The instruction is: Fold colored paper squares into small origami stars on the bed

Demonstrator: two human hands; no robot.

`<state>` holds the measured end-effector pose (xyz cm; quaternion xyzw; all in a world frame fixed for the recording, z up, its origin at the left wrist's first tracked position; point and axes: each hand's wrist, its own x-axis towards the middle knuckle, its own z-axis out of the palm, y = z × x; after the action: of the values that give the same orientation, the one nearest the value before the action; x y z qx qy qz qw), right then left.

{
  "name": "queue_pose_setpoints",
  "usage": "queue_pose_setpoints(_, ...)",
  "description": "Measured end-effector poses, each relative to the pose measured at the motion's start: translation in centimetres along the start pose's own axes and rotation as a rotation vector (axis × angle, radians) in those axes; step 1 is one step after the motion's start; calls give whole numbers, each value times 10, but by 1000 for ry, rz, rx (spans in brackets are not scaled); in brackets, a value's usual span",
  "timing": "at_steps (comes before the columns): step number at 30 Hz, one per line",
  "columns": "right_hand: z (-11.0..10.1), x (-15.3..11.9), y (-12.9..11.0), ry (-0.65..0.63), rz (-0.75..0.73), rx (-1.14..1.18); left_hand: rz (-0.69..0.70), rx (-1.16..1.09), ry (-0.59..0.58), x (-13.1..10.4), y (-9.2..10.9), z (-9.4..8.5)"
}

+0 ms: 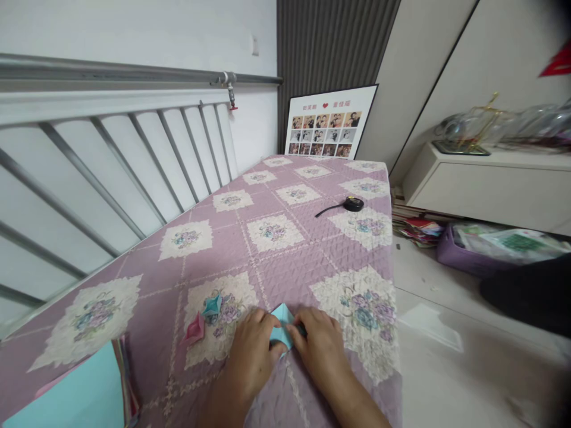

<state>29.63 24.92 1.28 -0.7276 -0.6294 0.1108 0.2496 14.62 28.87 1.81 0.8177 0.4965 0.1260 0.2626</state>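
A light blue folded paper (281,333) lies on the purple floral cloth between my hands. My left hand (255,348) pinches its left side with thumb and fingers. From the right, my right hand (317,342) presses its thumb and bent fingers on the same paper; a small dark thing shows by those fingers, too unclear to name. To the left sit a small folded blue paper piece (212,305) and a folded pink one (195,329). A stack of coloured paper (75,392), light blue on top, is at the lower left.
The cloth-covered table (285,273) carries a black tape measure (354,204) with a strap farther back. A white radiator (111,178) runs along the left edge. Behind stands a framed photo board (330,122). To the right are a white cabinet (495,184) and a purple basket (466,255).
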Motion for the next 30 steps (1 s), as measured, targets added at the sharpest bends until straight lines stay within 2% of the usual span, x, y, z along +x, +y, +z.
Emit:
queue_pose_setpoints(6,10,3,-5,95,68,-131,-12,24,-10,1,-1,2)
queue_pose_setpoints(10,10,4,3,33,102,-177,-10,21,-9,1,-2,1)
queue_pose_setpoints(17,-2,7,18,-89,164,-193,-15,23,-43,-1,-2,-2)
queue_pose_setpoints(23,-13,6,32,-119,191,-176,-10,21,-56,-1,-2,-4)
queue_pose_setpoints(28,-9,8,17,-1,153,-72,-2,19,-52,-2,1,-5)
queue_pose_setpoints(30,-4,7,7,-13,105,-80,7,22,-58,-3,1,-7)
